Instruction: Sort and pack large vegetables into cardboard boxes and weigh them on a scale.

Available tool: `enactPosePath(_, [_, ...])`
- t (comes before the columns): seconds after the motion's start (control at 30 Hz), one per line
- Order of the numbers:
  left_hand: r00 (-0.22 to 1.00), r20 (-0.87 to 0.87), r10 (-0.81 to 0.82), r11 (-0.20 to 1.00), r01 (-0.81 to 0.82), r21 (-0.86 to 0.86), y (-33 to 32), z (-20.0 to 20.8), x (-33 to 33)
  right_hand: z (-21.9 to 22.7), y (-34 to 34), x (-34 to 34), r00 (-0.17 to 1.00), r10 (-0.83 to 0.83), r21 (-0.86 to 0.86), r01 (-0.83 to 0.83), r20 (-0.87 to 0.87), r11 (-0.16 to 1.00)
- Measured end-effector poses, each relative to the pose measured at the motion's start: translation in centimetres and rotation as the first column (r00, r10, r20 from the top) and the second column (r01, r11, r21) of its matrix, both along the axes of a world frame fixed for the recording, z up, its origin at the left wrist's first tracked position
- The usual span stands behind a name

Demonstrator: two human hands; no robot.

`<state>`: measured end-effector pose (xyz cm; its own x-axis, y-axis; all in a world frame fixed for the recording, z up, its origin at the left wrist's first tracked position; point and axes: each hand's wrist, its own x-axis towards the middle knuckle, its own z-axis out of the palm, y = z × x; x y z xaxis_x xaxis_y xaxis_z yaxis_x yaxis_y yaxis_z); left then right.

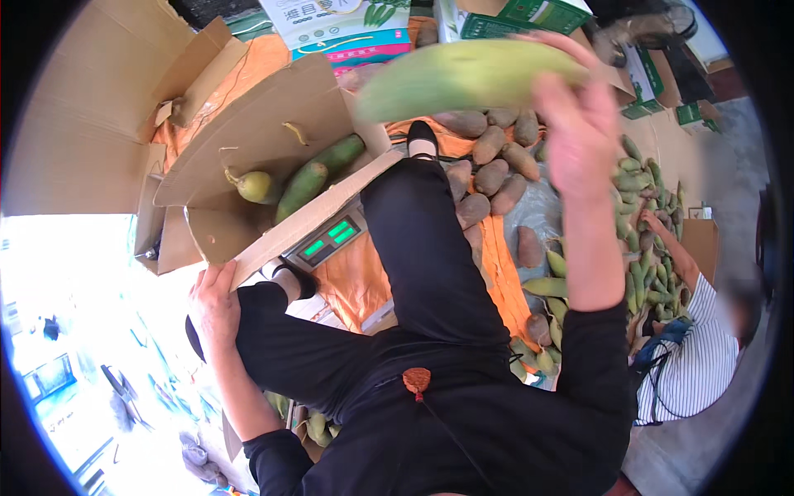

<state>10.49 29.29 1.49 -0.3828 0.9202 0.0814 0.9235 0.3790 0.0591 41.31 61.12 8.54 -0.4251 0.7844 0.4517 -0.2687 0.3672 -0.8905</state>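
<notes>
My right hand is raised and closed around a long, pale green melon, smeared a little by motion. The melon is held level above the far side of an open cardboard box. Inside the box lie two darker green melons and a yellowish-green one with a thin curled stem. At the box's near left corner, my left hand grips the cardboard edge, with its thumb on the near side. Beneath the box shows a digital scale with lit green displays.
Brown-skinned oblong produce lies on orange and clear sheeting by my foot. To the right, another person in a striped shirt reaches into a heap of green melons. Printed cartons stand at the back.
</notes>
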Motion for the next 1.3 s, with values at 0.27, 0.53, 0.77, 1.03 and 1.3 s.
enactPosePath(0.27, [0.999, 0.038, -0.025, 1.0, 0.026, -0.01, 0.3, 0.4, -0.4, -6.0, -5.2, -17.7, 0.939, 0.192, -0.062, -0.182, 0.286, 0.981])
enactPosePath(0.53, [0.995, 0.104, -0.015, 0.999, 0.011, 0.035, -1.1, 0.3, -0.5, -7.4, -0.8, -10.6, 0.907, 0.283, -0.171, -0.239, 0.313, 0.956])
enactPosePath(0.77, [0.993, 0.115, 0.019, 1.0, -0.018, -0.008, 0.7, 0.1, 0.2, -18.8, -0.7, 12.0, 0.687, -0.026, -0.372, 0.424, 0.726, 0.826])
enactPosePath(1.03, [0.996, 0.09, -0.01, 1.0, 0.011, -0.009, -0.9, -0.8, -0.9, -34.9, -13.5, 33.6, 0.181, 0.174, -0.251, 0.662, 0.968, 0.707])
enactPosePath(1.3, [0.989, 0.128, -0.074, 0.997, 0.073, 0.009, -2.0, -3.1, -2.6, -35.7, -24.6, 40.8, -0.088, 0.374, -0.179, 0.763, 0.923, 0.621])
